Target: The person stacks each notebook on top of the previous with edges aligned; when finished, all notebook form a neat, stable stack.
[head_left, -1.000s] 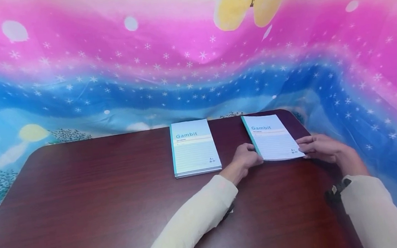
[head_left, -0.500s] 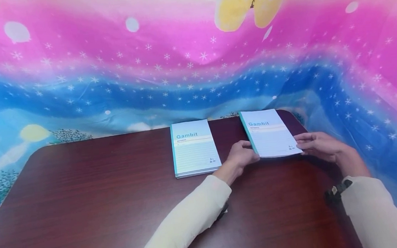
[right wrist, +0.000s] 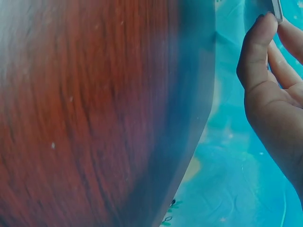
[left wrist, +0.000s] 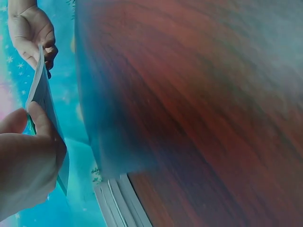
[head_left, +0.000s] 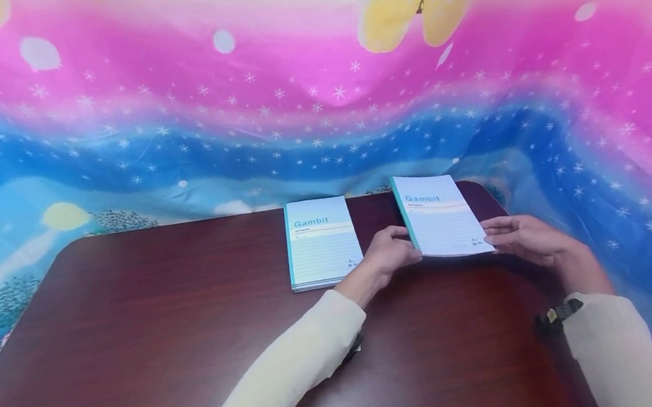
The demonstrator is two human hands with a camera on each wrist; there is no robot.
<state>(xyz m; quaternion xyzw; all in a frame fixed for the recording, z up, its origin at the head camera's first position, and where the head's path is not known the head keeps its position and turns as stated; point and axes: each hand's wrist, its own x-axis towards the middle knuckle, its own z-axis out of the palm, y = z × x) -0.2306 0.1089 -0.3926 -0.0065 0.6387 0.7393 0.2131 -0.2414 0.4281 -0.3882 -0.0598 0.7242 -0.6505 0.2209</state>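
Observation:
A pale notebook [head_left: 442, 219] marked "Gambit", with a green spine, is held above the table between both hands. My left hand [head_left: 387, 250] pinches its spine side near the lower left corner, thumb and fingers on opposite faces in the left wrist view. At the lower right corner, my right hand [head_left: 529, 237] pinches the opposite edge; the right wrist view shows thumb and fingers meeting on the notebook's corner [right wrist: 277, 10]. To the left, a stack of similar notebooks [head_left: 320, 239] lies on the table, its lower right corner partly covered by my left hand and wrist.
The dark red-brown wooden table [head_left: 156, 322] has rounded far corners. Behind and to the right hangs a pink and blue patterned cloth [head_left: 207, 110], close to the table's edge. The stack's page edges [left wrist: 120, 203] show in the left wrist view.
Both hands have raised the notebook a little and shifted it slightly left. The left forearm has moved left, now overlapping the stack's corner. The stack stays in place while the head view shifts slightly.

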